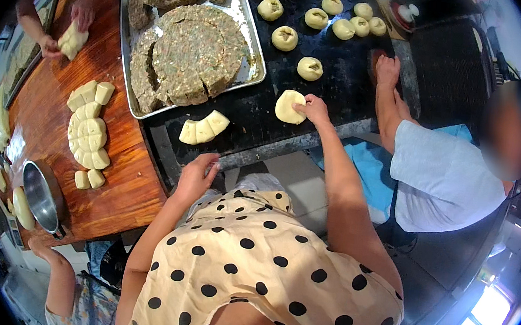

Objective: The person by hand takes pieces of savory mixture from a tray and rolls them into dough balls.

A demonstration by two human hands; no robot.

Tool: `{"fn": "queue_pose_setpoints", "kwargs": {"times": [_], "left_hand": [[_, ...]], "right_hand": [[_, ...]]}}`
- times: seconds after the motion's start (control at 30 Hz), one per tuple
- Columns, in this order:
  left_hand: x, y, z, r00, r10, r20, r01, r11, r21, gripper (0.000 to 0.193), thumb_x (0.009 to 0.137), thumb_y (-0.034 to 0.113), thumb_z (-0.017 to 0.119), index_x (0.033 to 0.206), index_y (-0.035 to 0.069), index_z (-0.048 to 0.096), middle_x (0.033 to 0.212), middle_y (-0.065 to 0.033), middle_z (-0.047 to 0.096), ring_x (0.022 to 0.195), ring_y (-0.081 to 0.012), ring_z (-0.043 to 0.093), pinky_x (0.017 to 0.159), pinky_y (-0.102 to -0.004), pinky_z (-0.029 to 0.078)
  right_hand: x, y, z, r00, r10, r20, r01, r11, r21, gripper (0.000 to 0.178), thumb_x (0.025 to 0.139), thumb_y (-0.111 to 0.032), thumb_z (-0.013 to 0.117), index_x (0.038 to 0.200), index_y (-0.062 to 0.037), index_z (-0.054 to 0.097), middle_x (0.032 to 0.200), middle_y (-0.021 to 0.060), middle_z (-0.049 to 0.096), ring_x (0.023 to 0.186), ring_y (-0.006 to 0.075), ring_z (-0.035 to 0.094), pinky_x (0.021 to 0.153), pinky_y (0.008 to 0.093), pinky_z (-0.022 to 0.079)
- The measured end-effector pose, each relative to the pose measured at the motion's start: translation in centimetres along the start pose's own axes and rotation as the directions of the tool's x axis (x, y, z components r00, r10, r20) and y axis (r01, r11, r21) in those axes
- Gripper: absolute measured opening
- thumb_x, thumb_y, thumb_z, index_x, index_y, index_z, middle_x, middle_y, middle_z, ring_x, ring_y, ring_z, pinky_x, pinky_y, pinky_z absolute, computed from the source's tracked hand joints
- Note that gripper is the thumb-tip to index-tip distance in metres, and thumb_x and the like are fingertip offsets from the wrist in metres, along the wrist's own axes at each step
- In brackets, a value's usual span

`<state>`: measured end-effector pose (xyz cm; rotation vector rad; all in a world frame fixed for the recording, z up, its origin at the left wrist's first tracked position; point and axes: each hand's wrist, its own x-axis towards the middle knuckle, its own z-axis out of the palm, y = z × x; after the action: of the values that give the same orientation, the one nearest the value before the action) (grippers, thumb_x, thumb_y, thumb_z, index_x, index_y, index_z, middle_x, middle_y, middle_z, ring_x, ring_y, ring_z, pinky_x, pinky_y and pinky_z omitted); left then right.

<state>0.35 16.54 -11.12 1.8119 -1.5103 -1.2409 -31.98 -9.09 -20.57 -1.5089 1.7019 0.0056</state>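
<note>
A flat round of pale dough [289, 107] lies on the black worktop [258, 121]. My right hand [313, 110] pinches its right edge between thumb and fingers. My left hand [197, 172] hovers by the worktop's front edge, holding nothing, its fingers loosely extended. Just beyond it sits a curved strip of joined dough pieces [205, 128]. Farther back are several round filled buns [309, 69] with gathered tops. To the left, a metal tray [257, 43] bears a big mound of chopped filling [199, 53] with separate chunks behind it.
On the wooden table [115, 205] at left lie joined dough pieces [87, 133] and a steel bowl [44, 195]. One co-worker's hands [81, 17] hold dough at far left. At right, another person's forearm [387, 96] reaches over the worktop. A third person's arm [58, 274] shows at lower left.
</note>
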Motion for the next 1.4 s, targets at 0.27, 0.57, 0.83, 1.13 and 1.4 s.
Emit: {"fn": "queue_pose_setpoints", "kwargs": {"times": [0.27,0.57,0.83,1.13,1.4], "left_hand": [[3.4,1.6,1.8,0.966,-0.198,0.166,0.257,0.659,-0.707,0.046,0.101,0.035,0.058,0.133,0.003,0.056,0.131,-0.0129,0.062,0.116,-0.0262,0.062,0.098,-0.0387,0.050],[6.9,4.7,1.2,0.910,-0.253,0.328,0.310,-0.109,-0.945,0.047,0.099,0.036,0.061,0.133,0.004,0.052,0.126,-0.0111,0.063,0.117,-0.0265,0.063,0.103,-0.0449,0.050],[3.1,2.6,-2.7,0.899,-0.420,0.125,0.088,-0.108,-0.990,0.048,0.095,0.026,0.069,0.134,0.003,0.051,0.128,-0.0129,0.062,0.118,-0.0273,0.063,0.102,-0.0461,0.051],[0.4,-2.2,-4.8,0.874,-0.483,0.048,-0.105,-0.285,-0.953,0.039,0.097,0.025,0.066,0.129,0.004,0.056,0.126,-0.0120,0.065,0.117,-0.0259,0.063,0.101,-0.0454,0.052],[1.0,-4.3,-6.2,0.935,-0.339,0.101,-0.035,-0.372,-0.928,0.040,0.097,0.025,0.065,0.130,0.004,0.056,0.126,-0.0111,0.064,0.117,-0.0251,0.063,0.102,-0.0428,0.052]], "right_hand": [[-8.9,-7.0,-1.1,0.936,-0.261,0.237,0.024,0.717,0.697,0.020,0.089,-0.015,0.076,0.097,-0.0052,0.060,0.089,0.0014,0.067,0.083,0.0095,0.064,0.074,0.0262,0.053],[-14.7,-13.1,2.0,0.849,-0.441,0.290,0.266,0.832,0.487,0.026,0.094,-0.025,0.071,0.099,0.0001,0.065,0.083,0.0031,0.068,0.074,0.0071,0.062,0.068,0.0264,0.052],[-8.0,-15.7,1.0,0.825,-0.550,0.130,0.473,0.798,0.373,0.020,0.097,-0.015,0.065,0.109,0.0000,0.066,0.094,0.0067,0.071,0.085,0.0121,0.068,0.077,0.0272,0.055],[-6.0,-20.1,3.4,0.693,-0.702,0.161,0.720,0.669,-0.183,0.069,0.087,-0.028,0.074,0.145,-0.0103,0.042,0.138,0.0174,0.053,0.122,0.0366,0.056,0.100,0.0467,0.048],[-6.0,-20.5,6.3,0.951,-0.278,0.138,0.283,0.959,-0.012,0.082,0.083,-0.045,0.075,0.147,-0.0078,0.038,0.116,0.0171,0.066,0.103,0.0338,0.067,0.086,0.0421,0.053]]}}
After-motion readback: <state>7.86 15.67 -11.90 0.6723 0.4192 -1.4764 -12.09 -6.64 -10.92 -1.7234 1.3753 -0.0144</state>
